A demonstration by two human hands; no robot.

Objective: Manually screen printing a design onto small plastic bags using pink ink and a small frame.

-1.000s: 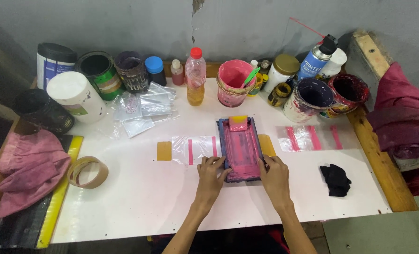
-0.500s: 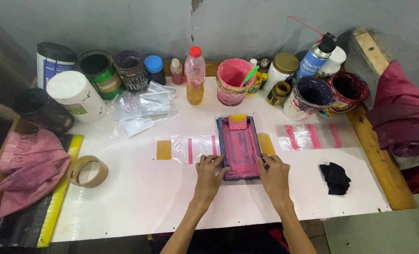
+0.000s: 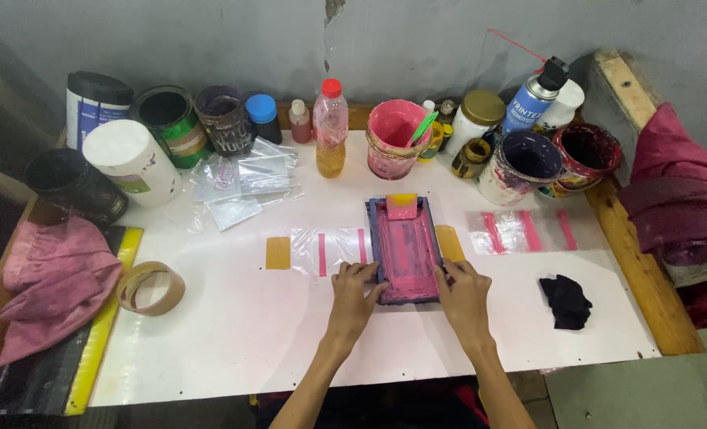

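Behind hands (image 3: 407, 292), blue-labelled spray can (image 3: 533, 99)

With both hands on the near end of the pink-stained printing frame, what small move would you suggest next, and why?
Probably lift the near end of the small blue-rimmed, pink-inked screen frame: left hand and right hand grip its near corners, and the small pink squeegee rests at the far end.

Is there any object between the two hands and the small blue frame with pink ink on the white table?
No, nothing visible is in the way. The left hand and the right hand already touch the near corners of the small blue-framed printing screen covered in pink ink, one on each side, directly on the white table.
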